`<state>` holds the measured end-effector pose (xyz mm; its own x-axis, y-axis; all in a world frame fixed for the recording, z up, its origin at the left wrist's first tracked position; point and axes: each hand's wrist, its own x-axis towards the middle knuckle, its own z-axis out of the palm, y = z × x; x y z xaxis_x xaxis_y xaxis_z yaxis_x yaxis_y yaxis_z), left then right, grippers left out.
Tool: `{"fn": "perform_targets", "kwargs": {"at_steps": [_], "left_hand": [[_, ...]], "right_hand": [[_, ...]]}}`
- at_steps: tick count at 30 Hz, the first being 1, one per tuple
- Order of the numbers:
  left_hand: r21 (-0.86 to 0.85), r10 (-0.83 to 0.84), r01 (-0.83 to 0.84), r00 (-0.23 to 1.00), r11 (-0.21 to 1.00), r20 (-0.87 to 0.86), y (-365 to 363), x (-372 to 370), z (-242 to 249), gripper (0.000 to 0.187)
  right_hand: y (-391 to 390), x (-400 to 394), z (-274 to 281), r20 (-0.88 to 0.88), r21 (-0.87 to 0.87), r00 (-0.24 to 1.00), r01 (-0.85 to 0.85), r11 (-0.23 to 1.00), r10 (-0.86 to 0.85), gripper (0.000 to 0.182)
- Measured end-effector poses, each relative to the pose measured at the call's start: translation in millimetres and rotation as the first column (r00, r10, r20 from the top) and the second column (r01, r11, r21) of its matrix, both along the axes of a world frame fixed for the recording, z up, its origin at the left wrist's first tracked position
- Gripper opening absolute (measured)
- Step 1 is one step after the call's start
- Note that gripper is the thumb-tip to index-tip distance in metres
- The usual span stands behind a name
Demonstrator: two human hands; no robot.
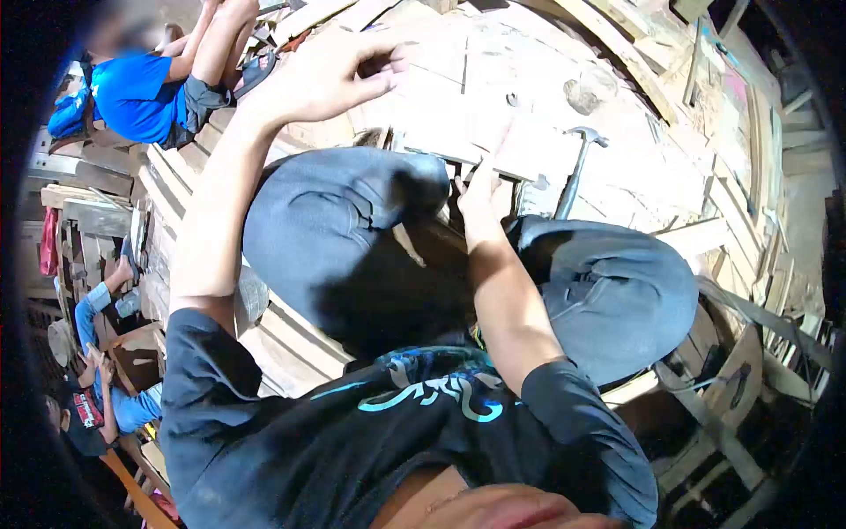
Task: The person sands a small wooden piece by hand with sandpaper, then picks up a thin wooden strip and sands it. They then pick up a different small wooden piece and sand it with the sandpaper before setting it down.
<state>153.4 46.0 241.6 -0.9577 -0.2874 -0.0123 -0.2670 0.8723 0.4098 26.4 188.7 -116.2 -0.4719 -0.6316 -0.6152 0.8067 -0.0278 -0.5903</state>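
My left hand [352, 78] is raised over the brightly lit boards, its fingers loosely curled with a gap to the thumb and nothing visible between them. Low between my knees, my right hand [480, 183] touches the near edge of a pale board [529, 150]; one finger stretches along its top and the others are partly hidden. A hammer [573, 181] with a dark handle lies just right of that board, its head pointing away from me. Glare washes out much of the pale wood surface.
Beyond the hammer is a round hollow or knot [582, 97]. Long wooden strips [617, 53] curve along the back right. A person in a blue shirt [132, 93] sits at the upper left, and another person [88, 414] sits at the lower left. Slats lie beside my right knee.
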Motion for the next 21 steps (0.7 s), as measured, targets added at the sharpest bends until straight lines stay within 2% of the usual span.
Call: {"fn": "perform_targets", "kwargs": {"at_steps": [2,3,4,6,8,9,12,14,16,18,20,21], "left_hand": [[0.014,0.032,-0.032,0.999,0.999,-0.002,0.4,2.5,-1.5,0.02],[0.02,0.007,-0.005,0.996,1.0,-0.093,-0.3,3.3,-5.8,0.021],[0.04,0.042,-0.04,0.998,0.998,-0.041,-1.5,6.1,-5.8,0.02],[0.027,0.064,-0.061,0.994,0.998,-0.092,3.3,8.8,-8.0,0.021],[0.103,0.048,-0.047,0.999,0.994,-0.004,5.6,3.4,1.3,0.021],[0.111,0.03,-0.021,0.997,0.994,-0.076,4.2,4.2,-2.0,0.02],[0.011,-0.003,0.003,1.0,1.0,-0.022,1.0,-1.3,3.0,0.02],[0.097,0.022,-0.014,0.996,0.995,-0.081,-1.2,-4.6,-1.7,0.022],[0.058,0.017,-0.009,0.99,0.998,-0.137,-5.5,-8.1,-8.2,0.022],[-0.027,-0.012,0.009,0.994,1.0,-0.11,-5.1,-13.3,-7.0,0.023],[-0.05,-0.089,0.081,0.977,0.995,-0.194,-10.9,-15.1,-13.4,0.022],[-0.055,-0.043,0.034,0.984,0.998,-0.171,-16.3,-15.8,-14.8,0.021]], "right_hand": [[0.3,-0.5,1.7,-0.006,0.007,1.0,-0.006,1.0,0.006,0.092],[-2.8,-3.4,3.3,-0.01,0.004,1.0,-0.006,1.0,0.006,0.091],[-4.0,-4.6,4.5,-0.013,-0.001,1.0,-0.009,1.0,0.009,0.09],[-6.7,-10.6,4.7,-0.025,0.006,1.0,-0.007,1.0,0.007,0.088],[-11.6,-18.5,7.6,-0.036,0.007,0.999,-0.007,1.0,0.007,0.086],[-12.2,-21.2,10.6,-0.041,0.014,0.999,-0.008,1.0,0.009,0.085],[-9.7,-28.5,14.5,-0.048,0.047,0.999,-0.011,0.999,0.014,0.082],[-6.2,-29.2,17.4,-0.041,0.09,0.999,-0.011,0.996,0.015,0.08],[-3.6,-26.4,20.5,-0.042,0.15,0.999,0.003,0.989,0.004,0.079],[-3.1,-24.2,11.3,-0.063,0.243,0.996,0.072,0.967,-0.058,0.077],[-12.6,-31.3,-27.6,-0.124,0.354,0.979,0.197,0.914,-0.162,0.081],[-11.0,-33.3,-17.3,-0.061,0.338,0.942,0.331,0.881,-0.331,0.083]]}}
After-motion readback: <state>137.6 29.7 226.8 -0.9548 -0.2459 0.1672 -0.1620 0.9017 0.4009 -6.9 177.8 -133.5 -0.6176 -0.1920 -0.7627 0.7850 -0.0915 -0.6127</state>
